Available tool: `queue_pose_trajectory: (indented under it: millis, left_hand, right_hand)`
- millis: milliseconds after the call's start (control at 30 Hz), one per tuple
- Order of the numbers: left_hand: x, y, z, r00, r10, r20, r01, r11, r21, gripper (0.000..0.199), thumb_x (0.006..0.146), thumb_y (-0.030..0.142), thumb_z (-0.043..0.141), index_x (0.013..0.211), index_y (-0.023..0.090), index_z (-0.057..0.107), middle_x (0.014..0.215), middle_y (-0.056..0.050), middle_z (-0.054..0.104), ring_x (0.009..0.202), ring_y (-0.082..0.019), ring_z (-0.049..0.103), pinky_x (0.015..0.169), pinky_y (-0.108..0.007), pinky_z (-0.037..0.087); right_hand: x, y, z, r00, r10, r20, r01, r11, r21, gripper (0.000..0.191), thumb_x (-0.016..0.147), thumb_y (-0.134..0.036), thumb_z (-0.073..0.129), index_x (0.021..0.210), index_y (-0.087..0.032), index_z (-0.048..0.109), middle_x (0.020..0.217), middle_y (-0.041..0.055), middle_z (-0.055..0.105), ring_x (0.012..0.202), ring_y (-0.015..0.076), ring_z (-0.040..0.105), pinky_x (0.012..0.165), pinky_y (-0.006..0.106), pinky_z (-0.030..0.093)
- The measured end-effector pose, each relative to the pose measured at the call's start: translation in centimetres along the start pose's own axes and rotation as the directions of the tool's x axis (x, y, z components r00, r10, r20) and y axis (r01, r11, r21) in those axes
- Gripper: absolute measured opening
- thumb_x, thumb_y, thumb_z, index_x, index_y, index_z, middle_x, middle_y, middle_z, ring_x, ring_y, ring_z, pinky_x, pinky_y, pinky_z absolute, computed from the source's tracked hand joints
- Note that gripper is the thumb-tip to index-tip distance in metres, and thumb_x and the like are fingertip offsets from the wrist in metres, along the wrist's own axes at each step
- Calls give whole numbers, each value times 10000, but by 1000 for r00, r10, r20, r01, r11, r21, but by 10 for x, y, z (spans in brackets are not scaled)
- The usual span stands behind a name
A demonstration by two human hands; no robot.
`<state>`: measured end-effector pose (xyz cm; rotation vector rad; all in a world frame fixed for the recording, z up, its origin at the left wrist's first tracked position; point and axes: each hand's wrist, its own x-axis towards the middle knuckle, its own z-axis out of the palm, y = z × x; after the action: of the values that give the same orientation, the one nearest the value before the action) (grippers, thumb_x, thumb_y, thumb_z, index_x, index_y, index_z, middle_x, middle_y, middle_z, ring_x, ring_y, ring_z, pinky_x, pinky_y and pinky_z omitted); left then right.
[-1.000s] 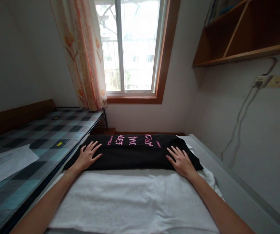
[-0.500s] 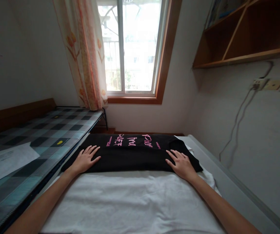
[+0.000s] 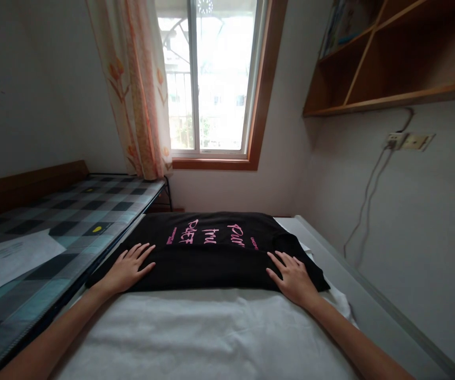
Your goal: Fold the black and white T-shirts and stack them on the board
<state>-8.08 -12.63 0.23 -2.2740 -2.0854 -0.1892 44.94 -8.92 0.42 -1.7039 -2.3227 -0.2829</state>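
A black shirt (image 3: pixel 211 269) with pink lettering lies across a white cloth (image 3: pixel 211 332), its near part folded over so that some letters are cut off. My left hand (image 3: pixel 126 269) rests on the shirt's left part, fingers spread and pointing away from me. On the right part my right hand (image 3: pixel 293 274) lies flat, its fingers also apart. Neither hand grips the fabric. The shirt's far edge reaches the far end of the white surface.
At left stands a bed with a checked mattress (image 3: pixel 120 200) and a paper sheet (image 3: pixel 17 261) on it. A curtain (image 3: pixel 144 105) hangs beside the window (image 3: pixel 223 79). Wooden shelves (image 3: pixel 386 103) and a socket (image 3: pixel 396 140) with cords are on the right wall.
The shirt and both hands sit slightly nearer to me in the picture, and more of the shirt's far part shows. My left hand has shifted a little left. The view has turned slightly right.
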Motion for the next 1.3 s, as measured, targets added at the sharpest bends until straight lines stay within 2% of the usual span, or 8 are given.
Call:
queue_pose_trajectory:
  millis: [233,367,533,733,833,967,1100,1300]
  left_hand:
    - [12,3,-28,999,11,35,-11,1000,-11,655,847,618,432,1380,244,495,1370,-107,539,1280,-287,457,1068,-427,296]
    - [38,0,-42,997,-62,55,63,998,-22,532,829,631,424,1038,211,675,1097,-105,678,1084,-305,578,935,-423,386]
    - [58,-10,-53,984,-73,164,80,996,-37,572,783,725,405,677,209,629,808,-68,697,867,-296,644,801,-373,418]
    - [54,-22,-50,979,-96,180,103,994,-31,567,767,736,418,718,214,634,799,-81,696,806,-267,654,698,-306,434]
    - [47,-25,-47,979,-150,135,140,987,78,596,801,728,374,819,203,658,836,-119,703,868,-309,658,741,-351,445]
    - [52,-24,-46,997,-82,5,79,975,207,511,859,631,394,838,191,652,878,-134,702,934,-326,643,887,-446,402]
    - [75,6,-47,984,32,-173,-7,990,141,445,903,557,396,995,203,649,1066,-124,671,998,-304,623,926,-448,385]
    - [109,94,-30,937,331,-110,-344,930,-129,504,939,580,336,1261,271,569,1363,-67,552,1239,-246,514,1003,-397,381]
  right_hand:
    - [-12,-7,-5,1000,12,2,-12,1000,-23,555,927,-530,379,1396,-259,498,1403,95,522,1315,274,436,1083,472,291]
    - [-11,-8,-5,1000,22,7,-22,1000,-19,547,929,-510,397,1407,-258,484,1430,81,495,1332,269,416,1096,471,277]
    - [-12,-6,-2,1000,24,-9,-24,1000,-3,548,930,-520,395,1404,-262,486,1437,75,489,1340,264,407,1105,469,269]
    - [-12,-6,-1,999,28,-20,-28,999,17,545,932,-527,382,1403,-271,485,1436,68,491,1346,260,400,1106,471,269]
    - [-13,-5,-3,1000,25,1,-25,999,26,547,933,-524,385,1405,-265,484,1439,72,487,1347,264,397,1106,472,266]
    - [-6,-2,-12,1000,2,18,-3,999,46,536,927,-552,394,1354,-265,543,1388,81,539,1308,279,439,1097,498,268]
    - [26,-3,-23,997,8,-77,-4,999,42,473,942,-521,388,1169,-223,677,1331,105,578,1292,295,442,1107,511,241]
    - [101,-26,-16,988,-155,1,154,979,132,500,952,-501,385,1287,-202,607,1387,125,526,1300,267,441,1079,424,311]
